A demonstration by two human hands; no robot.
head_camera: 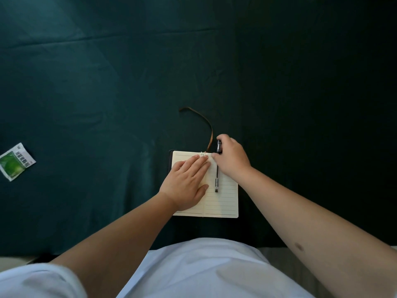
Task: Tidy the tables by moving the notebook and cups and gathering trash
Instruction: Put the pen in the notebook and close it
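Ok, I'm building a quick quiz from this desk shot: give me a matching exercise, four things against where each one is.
1. open lined notebook
2. black pen
3. green and white packet
4. brown ribbon bookmark

A. far left on the dark green cloth
B. lying on the right page
C. under the flat left hand
D. curling away beyond the book's top edge

Pairs: 1-C, 2-B, 3-A, 4-D

— What covers the table?
— A dark teal cloth [107, 72], creased in long folds; a black pen [216, 181] lies lengthwise near the centre.
— And beyond the pen?
— A brown ribbon [207, 121] curls across the cloth; a white shirt [204, 272] fills the near edge.
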